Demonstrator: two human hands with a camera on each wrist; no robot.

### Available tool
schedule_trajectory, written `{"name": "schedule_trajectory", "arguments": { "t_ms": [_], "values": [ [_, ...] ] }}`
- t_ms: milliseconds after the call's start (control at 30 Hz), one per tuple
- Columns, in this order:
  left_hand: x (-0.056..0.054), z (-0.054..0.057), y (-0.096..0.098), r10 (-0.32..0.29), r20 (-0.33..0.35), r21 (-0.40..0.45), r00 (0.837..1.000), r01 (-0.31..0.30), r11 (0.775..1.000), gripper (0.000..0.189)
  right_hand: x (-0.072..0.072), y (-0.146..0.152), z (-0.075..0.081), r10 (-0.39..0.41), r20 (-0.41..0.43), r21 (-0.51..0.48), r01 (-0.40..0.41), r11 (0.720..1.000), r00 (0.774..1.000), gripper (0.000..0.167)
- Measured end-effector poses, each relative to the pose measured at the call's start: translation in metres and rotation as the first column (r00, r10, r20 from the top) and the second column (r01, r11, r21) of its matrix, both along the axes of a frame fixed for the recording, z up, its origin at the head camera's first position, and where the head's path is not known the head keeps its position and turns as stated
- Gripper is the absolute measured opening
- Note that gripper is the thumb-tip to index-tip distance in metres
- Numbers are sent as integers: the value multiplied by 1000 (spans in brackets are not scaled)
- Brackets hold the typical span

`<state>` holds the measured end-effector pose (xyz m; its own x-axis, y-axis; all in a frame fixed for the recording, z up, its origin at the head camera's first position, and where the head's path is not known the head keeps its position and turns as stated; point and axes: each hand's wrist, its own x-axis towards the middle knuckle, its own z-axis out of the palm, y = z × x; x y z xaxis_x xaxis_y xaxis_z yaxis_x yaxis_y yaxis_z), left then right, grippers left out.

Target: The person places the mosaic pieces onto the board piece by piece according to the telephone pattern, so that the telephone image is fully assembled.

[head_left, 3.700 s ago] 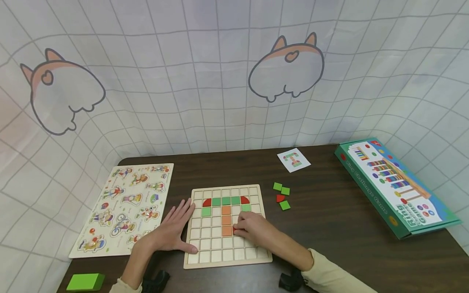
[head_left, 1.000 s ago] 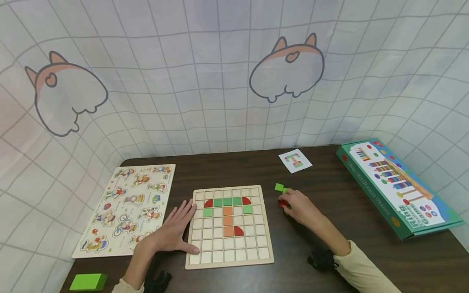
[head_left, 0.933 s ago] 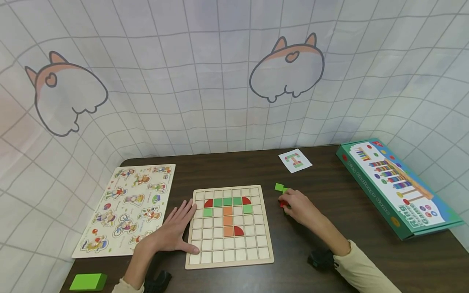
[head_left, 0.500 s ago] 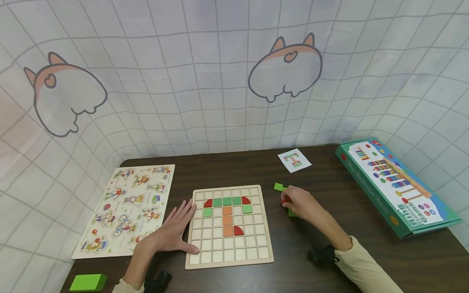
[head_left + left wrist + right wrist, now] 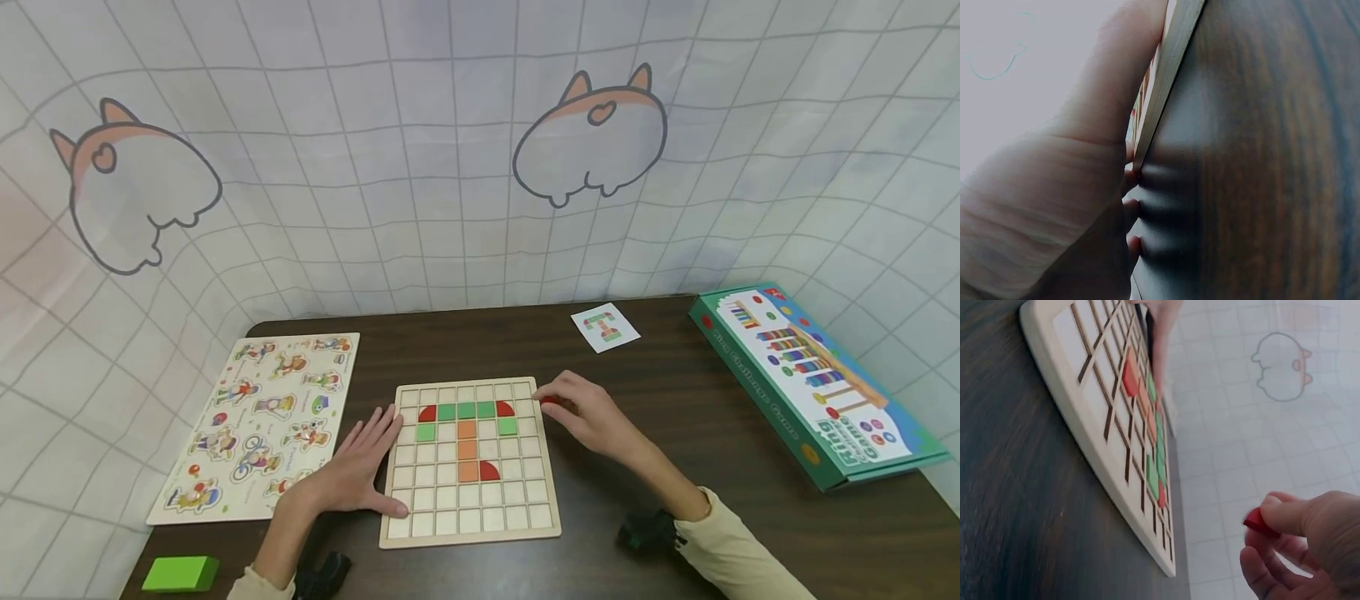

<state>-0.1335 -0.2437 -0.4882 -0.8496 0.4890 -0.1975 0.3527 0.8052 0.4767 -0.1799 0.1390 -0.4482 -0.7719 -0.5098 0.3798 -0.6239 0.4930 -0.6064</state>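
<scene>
A wooden grid board lies flat in front of me. Green squares, orange squares and red quarter-round pieces sit in its cells. My left hand rests at the board's left edge, fingers spread, thumb on the lower left corner. Off the board's upper right side, my right hand pinches a red piece between thumb and fingers, raised above the table in the right wrist view. The loose green tiles seen before on the right are hidden behind this hand.
A patterned card lies at the back. To the right stands a green-edged game box. On the left lie a picture puzzle board and a green block. A grid-patterned curtain closes off the back.
A red quarter-round has come to lie right of the lowest orange square. My right hand has picked another red piece from the loose tiles and moved left toward the board. My left hand stays put.
</scene>
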Motion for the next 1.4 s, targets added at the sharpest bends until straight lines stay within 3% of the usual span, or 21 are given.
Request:
{"name": "schedule_trajectory", "arguments": {
  "t_ms": [433, 700, 900, 1000, 1167, 1400],
  "values": [
    [3, 0, -1, 1, -1, 12, 1000, -1, 1000, 130, 3, -11, -1, 28, 196, -78, -13, 997, 980, 7],
    [8, -2, -1, -5, 6, 12, 1000, 5, 1000, 130, 9, -39, -7, 106, 188, -79, -92, 993, 976, 4],
    [10, -2, 0, -1, 18, 2, 1000, 0, 1000, 130, 16, -64, -8, 196, 206, -58, -188, 981, 959, 6],
    [9, -2, -1, -1, 12, 8, 1000, 1, 1000, 130, 20, -78, -6, 232, 233, -38, -230, 973, 944, 8],
    [7, -1, -1, 8, 27, 8, 1000, -8, 1000, 130, 25, -101, -4, 293, 276, 82, -326, 942, 916, 6],
    [2, 2, -1, 13, 11, 6, 1000, -13, 1000, 130, 27, -122, -4, 311, 229, 241, -363, 900, 922, 5]
  ]
}}
